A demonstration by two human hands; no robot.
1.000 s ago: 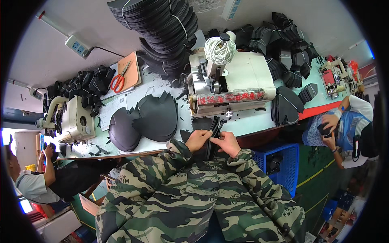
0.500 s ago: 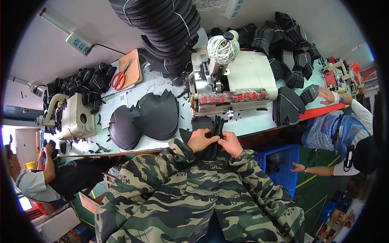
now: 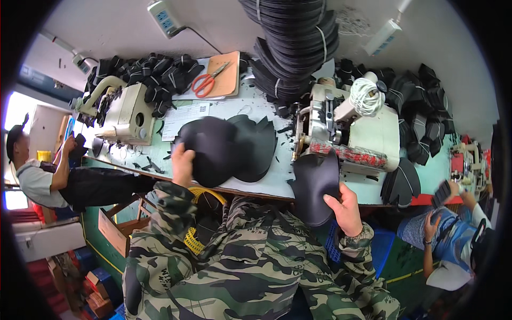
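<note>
My right hand [image 3: 345, 209] pinches a smooth black cut panel [image 3: 316, 184], thumb on its face. The panel has pointed tips at its upper edge and hangs over the table's front edge, just before the cream sewing machine [image 3: 357, 128]. My left hand [image 3: 183, 164] has its fingers closed on the left edge of another black cut panel [image 3: 208, 152], slightly blurred, at the left pile. How far this panel is lifted cannot be told. Beside it lies another pile of black cut panels [image 3: 258, 149] with jagged upper edges.
Tall tied stacks of black pieces [image 3: 298, 48] stand behind. Orange-handled scissors [image 3: 205, 84] lie on a tan folder [image 3: 230, 72]. A second machine [image 3: 120, 114] is at left. Blue crate [image 3: 381, 242] and yellow basket [image 3: 194, 242] sit below. A co-worker [image 3: 453, 234] at right holds a black bundle [image 3: 441, 194].
My hands have moved apart from the thin black pieces before the machine; the left is now at the left pile, the right holds a panel. The view has shifted left. The right-hand co-worker has lifted a bundle.
</note>
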